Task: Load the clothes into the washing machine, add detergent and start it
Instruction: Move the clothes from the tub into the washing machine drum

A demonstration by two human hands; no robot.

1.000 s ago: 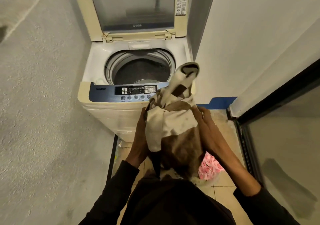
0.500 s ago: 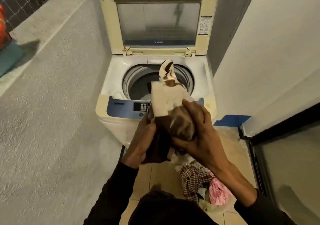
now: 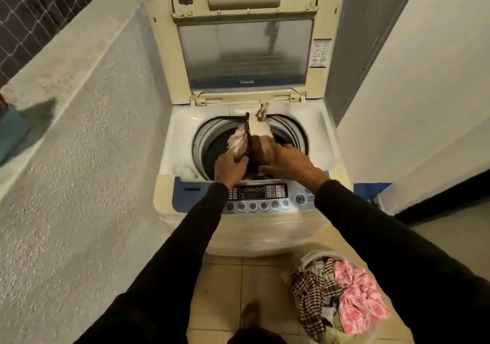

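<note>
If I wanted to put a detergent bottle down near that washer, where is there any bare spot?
Bare tiled floor lies between the washing machine's front and the laundry basket. The white top deck left of the drum is mostly bare. The drum mouth is crowded: both hands push the brown-and-cream clothes in.

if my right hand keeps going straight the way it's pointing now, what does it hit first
Likely the brown and cream cloth bundle that the right hand presses at the washer's round drum opening; beyond it, probably the dark drum interior, though depth is unclear.

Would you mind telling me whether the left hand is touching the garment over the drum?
Touching. The head view shows the left hand with its fingers curled round the lower end of the garment, no gap between them, above the drum.
</note>
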